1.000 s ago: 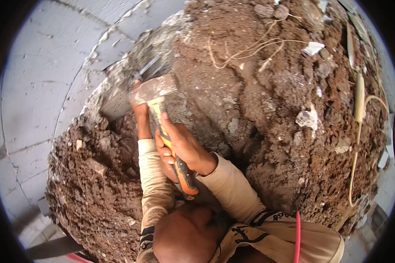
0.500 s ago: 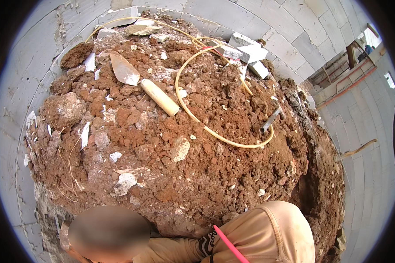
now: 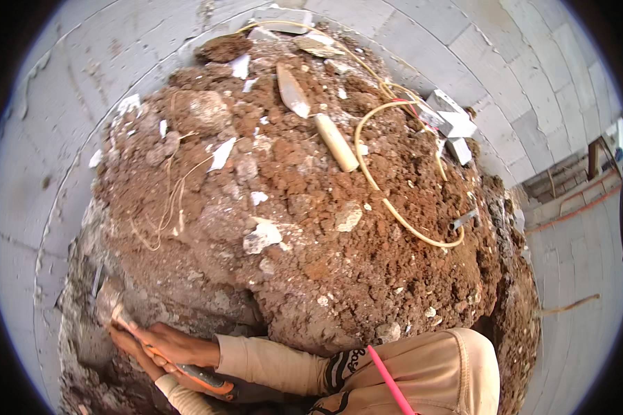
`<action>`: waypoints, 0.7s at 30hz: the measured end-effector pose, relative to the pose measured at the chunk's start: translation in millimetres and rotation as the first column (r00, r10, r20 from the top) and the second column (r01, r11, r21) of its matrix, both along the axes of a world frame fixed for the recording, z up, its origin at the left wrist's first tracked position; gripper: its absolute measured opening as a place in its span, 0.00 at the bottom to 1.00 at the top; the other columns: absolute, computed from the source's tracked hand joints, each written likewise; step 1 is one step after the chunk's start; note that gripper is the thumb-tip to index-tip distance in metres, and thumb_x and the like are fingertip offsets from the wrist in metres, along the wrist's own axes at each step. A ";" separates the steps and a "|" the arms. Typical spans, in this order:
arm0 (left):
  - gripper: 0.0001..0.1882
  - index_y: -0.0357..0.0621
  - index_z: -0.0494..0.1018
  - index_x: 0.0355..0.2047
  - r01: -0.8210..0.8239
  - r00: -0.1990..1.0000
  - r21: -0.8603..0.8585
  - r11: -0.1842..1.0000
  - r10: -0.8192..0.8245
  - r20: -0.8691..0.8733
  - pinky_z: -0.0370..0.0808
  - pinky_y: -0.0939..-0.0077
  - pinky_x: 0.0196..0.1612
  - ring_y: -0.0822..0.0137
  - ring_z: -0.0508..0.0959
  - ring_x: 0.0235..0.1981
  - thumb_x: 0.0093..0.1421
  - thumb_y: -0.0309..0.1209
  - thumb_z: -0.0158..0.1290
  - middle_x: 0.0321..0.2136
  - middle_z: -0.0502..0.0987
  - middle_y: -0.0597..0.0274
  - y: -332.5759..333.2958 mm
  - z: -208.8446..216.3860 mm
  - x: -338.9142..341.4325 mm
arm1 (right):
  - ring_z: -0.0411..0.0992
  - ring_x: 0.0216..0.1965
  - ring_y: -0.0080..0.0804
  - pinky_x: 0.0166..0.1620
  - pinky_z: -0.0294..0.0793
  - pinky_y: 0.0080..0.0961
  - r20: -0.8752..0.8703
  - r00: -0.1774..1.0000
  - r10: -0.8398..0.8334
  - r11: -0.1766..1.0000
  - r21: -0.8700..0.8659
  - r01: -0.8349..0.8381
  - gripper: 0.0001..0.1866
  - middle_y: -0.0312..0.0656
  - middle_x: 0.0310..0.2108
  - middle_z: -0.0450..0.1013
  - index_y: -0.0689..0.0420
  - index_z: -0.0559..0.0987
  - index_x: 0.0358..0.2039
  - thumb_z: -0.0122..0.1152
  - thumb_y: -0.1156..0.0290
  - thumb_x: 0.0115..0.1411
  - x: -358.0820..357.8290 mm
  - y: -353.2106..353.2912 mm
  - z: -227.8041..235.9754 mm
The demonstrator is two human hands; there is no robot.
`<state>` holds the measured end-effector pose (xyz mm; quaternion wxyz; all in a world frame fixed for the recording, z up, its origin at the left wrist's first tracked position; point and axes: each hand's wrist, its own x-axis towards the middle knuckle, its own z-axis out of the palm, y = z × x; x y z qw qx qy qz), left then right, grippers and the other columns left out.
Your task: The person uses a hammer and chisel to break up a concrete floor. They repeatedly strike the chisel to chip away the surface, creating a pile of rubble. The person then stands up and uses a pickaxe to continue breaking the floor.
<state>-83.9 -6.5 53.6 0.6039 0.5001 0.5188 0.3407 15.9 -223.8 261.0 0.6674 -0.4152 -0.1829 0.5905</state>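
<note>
At the lower left, both my hands are wrapped round a tool with an orange-and-black handle (image 3: 204,380). My right hand (image 3: 183,346) lies on top of the handle, its beige sleeve reaching in from the right. Partly hidden beneath it, my left hand (image 3: 137,351) grips nearer the tool's far end. A dirt-coloured, rounded end (image 3: 109,302) shows beyond the fingers, against the grey edge of the soil; its kind is unclear. Farther off, a trowel (image 3: 337,144) with a pale wooden handle and pointed metal blade rests on the reddish-brown soil (image 3: 394,277), untouched.
A yellow hose (image 3: 415,232) loops over the mound, near a short metal pipe (image 3: 462,220). Grey blocks (image 3: 457,124) lie by the block wall (image 3: 526,131). White chunks (image 3: 262,237) and stones dot the soil. A pink strip (image 3: 391,380) crosses my bent knee (image 3: 464,366).
The view has shifted, so the trowel, hose and blocks appear farther right. A blurred patch covered the lower left before; now my hands and the orange-and-black handle show there.
</note>
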 end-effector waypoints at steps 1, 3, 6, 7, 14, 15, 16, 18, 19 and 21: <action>0.30 0.45 0.69 0.21 -0.025 1.000 0.011 1.000 0.025 0.010 0.61 0.74 0.23 0.71 0.64 0.16 0.73 0.51 0.34 0.14 0.66 0.67 -4.3 -2.1 -7.6 | 0.58 0.11 0.19 0.16 0.60 0.20 -0.062 0.998 -0.013 0.998 -0.060 0.009 0.35 0.30 0.12 0.59 0.54 0.66 0.19 0.39 0.35 0.68 0.0 1.4 7.2; 0.30 0.45 0.69 0.21 -0.101 0.993 0.085 0.991 0.106 -0.054 0.59 0.75 0.21 0.72 0.63 0.15 0.73 0.51 0.35 0.13 0.66 0.67 -23.9 -19.3 -11.3 | 0.60 0.11 0.20 0.16 0.63 0.20 -0.130 0.991 -0.038 0.987 -0.163 0.017 0.34 0.31 0.13 0.61 0.55 0.67 0.19 0.42 0.36 0.68 -3.5 10.9 9.4; 0.31 0.43 0.71 0.20 -0.130 0.991 0.036 0.991 0.131 -0.016 0.62 0.73 0.23 0.71 0.66 0.16 0.73 0.50 0.36 0.13 0.67 0.65 -54.0 -38.8 -13.1 | 0.61 0.10 0.22 0.15 0.67 0.23 -0.033 0.999 0.020 0.935 -0.354 -0.030 0.30 0.31 0.14 0.60 0.55 0.69 0.27 0.44 0.40 0.69 -7.9 22.3 27.1; 0.30 0.41 0.72 0.21 -0.118 0.987 0.086 0.989 0.127 -0.098 0.64 0.72 0.25 0.70 0.68 0.17 0.72 0.50 0.37 0.13 0.67 0.63 -64.6 -36.3 -9.5 | 0.60 0.10 0.22 0.14 0.66 0.23 0.076 0.996 0.055 0.924 -0.381 -0.022 0.29 0.32 0.14 0.60 0.56 0.69 0.27 0.45 0.41 0.69 -11.4 26.4 28.9; 0.25 0.40 0.75 0.34 -0.021 0.921 0.319 0.947 0.142 -0.363 0.71 0.48 0.38 0.41 0.78 0.31 0.70 0.49 0.39 0.25 0.77 0.41 -96.3 -29.1 -15.9 | 0.63 0.10 0.20 0.13 0.64 0.21 0.632 0.667 0.396 0.902 -0.404 -0.154 0.17 0.33 0.13 0.64 0.57 0.70 0.22 0.59 0.63 0.66 -49.5 61.1 62.5; 0.25 0.40 0.76 0.35 0.008 0.922 0.274 0.962 0.099 -0.375 0.71 0.46 0.39 0.39 0.78 0.33 0.70 0.49 0.39 0.27 0.78 0.40 -98.3 -27.1 -16.6 | 0.63 0.11 0.21 0.16 0.63 0.22 0.716 0.556 0.423 0.898 -0.415 -0.149 0.19 0.33 0.12 0.65 0.59 0.72 0.22 0.62 0.61 0.65 -48.1 70.2 66.2; 0.25 0.41 0.76 0.36 0.031 0.925 0.229 0.973 0.059 -0.375 0.71 0.45 0.40 0.38 0.77 0.35 0.69 0.49 0.39 0.28 0.78 0.39 -99.1 -21.9 -12.7 | 0.62 0.12 0.24 0.18 0.63 0.24 0.852 0.278 0.443 0.897 -0.418 -0.145 0.19 0.35 0.12 0.64 0.61 0.72 0.23 0.64 0.60 0.64 -36.9 82.1 70.8; 0.24 0.41 0.76 0.36 -0.043 0.942 0.192 0.980 0.104 -0.319 0.72 0.45 0.40 0.39 0.78 0.34 0.69 0.48 0.40 0.28 0.79 0.40 -104.8 -19.6 -12.8 | 0.62 0.14 0.28 0.22 0.63 0.30 0.885 -0.247 0.395 0.876 -0.444 -0.189 0.21 0.40 0.12 0.63 0.62 0.73 0.25 0.68 0.58 0.60 -22.7 111.5 85.8; 0.23 0.41 0.76 0.36 -0.062 0.946 0.183 0.981 0.116 -0.303 0.72 0.46 0.40 0.39 0.78 0.33 0.69 0.48 0.40 0.28 0.79 0.41 -104.2 -19.6 -13.5 | 0.62 0.16 0.30 0.24 0.63 0.32 0.831 -0.444 0.335 0.866 -0.457 -0.202 0.22 0.42 0.12 0.63 0.63 0.73 0.27 0.70 0.57 0.58 -18.5 123.6 96.0; 0.23 0.40 0.77 0.36 -0.108 0.937 0.217 0.970 0.172 -0.303 0.73 0.46 0.40 0.40 0.78 0.32 0.69 0.47 0.41 0.28 0.79 0.41 -104.4 -29.8 -14.0 | 0.69 0.19 0.48 0.28 0.66 0.41 0.652 -0.662 0.370 0.726 -0.648 -0.232 0.21 0.52 0.15 0.68 0.62 0.75 0.38 0.71 0.58 0.56 -24.6 156.6 105.2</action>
